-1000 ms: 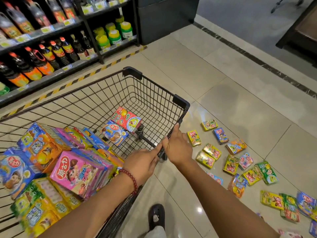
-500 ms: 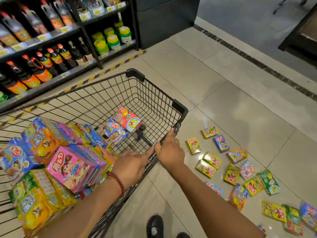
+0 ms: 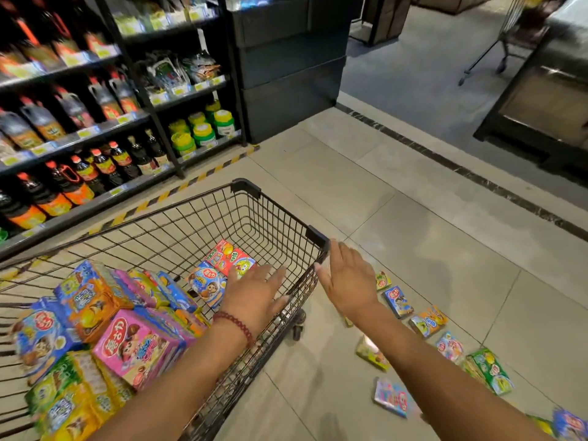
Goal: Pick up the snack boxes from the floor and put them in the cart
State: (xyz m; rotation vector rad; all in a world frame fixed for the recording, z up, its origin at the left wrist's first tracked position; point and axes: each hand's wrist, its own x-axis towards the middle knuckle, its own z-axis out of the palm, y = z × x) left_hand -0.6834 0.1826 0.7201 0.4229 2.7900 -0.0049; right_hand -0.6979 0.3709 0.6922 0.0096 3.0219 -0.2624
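Black wire forms the cart, which stands on the tiled floor beside shelves of bottles. Snack boxes fill its near end, a pink box on top, and a red box lies at the far end of the basket. The left hand hovers over the cart's right rim with its fingers straight and loosely spread, holding nothing. The right hand is just outside that rim near the corner, palm flat, fingers extended and close together, also empty. More snack boxes are scattered on the floor to the right, among them a blue box and a green box.
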